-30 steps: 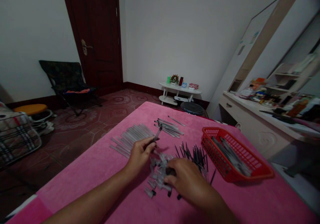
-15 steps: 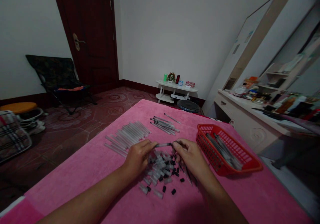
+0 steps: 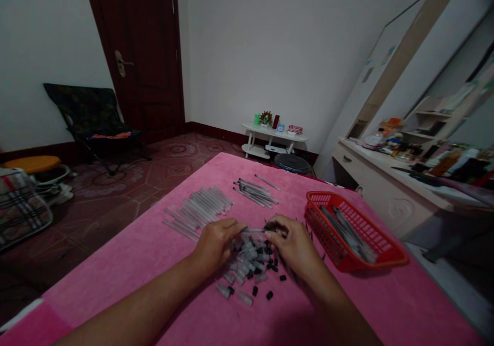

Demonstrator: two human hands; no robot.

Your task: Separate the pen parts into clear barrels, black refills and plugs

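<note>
Over the middle of the pink cloth, my left hand point(image 3: 216, 239) pinches one end of a clear pen barrel point(image 3: 254, 229), held level. The fingers of my right hand point(image 3: 290, 239) close around its dark other end; what exactly they grip there is hidden. Below the hands lies a heap of clear pen caps point(image 3: 244, 263), with small black plugs point(image 3: 269, 295) scattered among and beside it. Beyond my left hand, clear pen barrels point(image 3: 203, 207) lie side by side. Farther back rest several dark-tipped pens point(image 3: 254, 192). Thin dark tips show around my right hand.
A red plastic basket point(image 3: 386, 267) holding slender pens stands on the cloth at the right. Past it is a dresser point(image 3: 380, 181) crowded with bottles. A low white stand point(image 3: 276, 131) and a round black stool point(image 3: 292, 162) are behind the table; a folding chair point(image 3: 92, 111) stands left.
My right fingers have shifted and curled more over the barrel's dark end. The left hand keeps its hold. Thin rods under my right hand show differently, and the view has moved slightly.
</note>
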